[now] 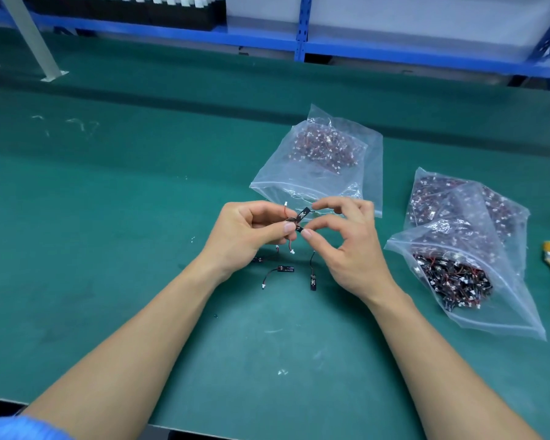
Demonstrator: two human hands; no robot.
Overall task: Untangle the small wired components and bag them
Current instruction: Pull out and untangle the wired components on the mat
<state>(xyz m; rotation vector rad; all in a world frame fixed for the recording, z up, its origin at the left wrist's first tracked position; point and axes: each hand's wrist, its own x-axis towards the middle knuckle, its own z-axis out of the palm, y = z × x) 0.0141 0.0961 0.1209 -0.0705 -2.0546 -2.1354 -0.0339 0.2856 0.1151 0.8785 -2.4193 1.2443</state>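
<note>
The untangling step is in hand. Just this side of the nearest zip bag, the left hand and right hand meet above the green tabletop. The left fingers are closed on a small clump of wired components; the right thumb and forefinger pinch one black piece at its edge, the other fingers spread. Three freed components lie on the tabletop below the hands. Next, I judge, comes a gentle pull apart, then bagging.

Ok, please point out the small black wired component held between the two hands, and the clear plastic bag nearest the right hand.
small black wired component (302, 215), head view, on its black strip.
clear plastic bag (477, 281), head view, on its filled middle.
</note>
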